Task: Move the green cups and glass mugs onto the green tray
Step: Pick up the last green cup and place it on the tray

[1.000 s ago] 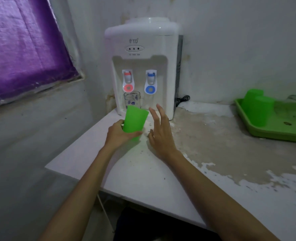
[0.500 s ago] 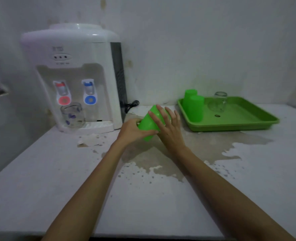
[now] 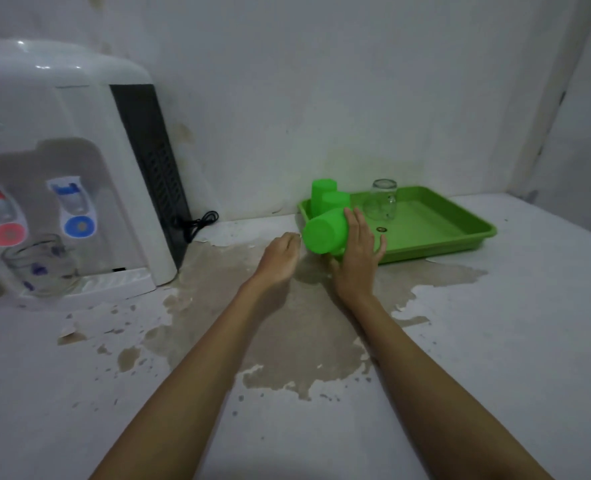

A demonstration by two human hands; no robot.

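Note:
My right hand (image 3: 358, 252) grips a green cup (image 3: 325, 232) that lies tilted on its side, its base toward me, at the near left corner of the green tray (image 3: 436, 237). My left hand (image 3: 280, 259) hovers just left of the cup, fingers curled and holding nothing. Two more green cups (image 3: 327, 197) stand upside down in the tray's far left corner. An upturned glass mug (image 3: 381, 199) stands on the tray behind my right hand. A second glass mug (image 3: 41, 263) sits on the drip tray of the water dispenser (image 3: 62, 161) at the left.
The white counter has a large patch of worn, peeled paint under my arms (image 3: 270, 327). A black cable (image 3: 197, 221) lies behind the dispenser. A wall runs along the back and the right side.
The cup passed from my left hand to my right and travelled right to the tray's corner. My left hand let go and fell back. The view shifted right.

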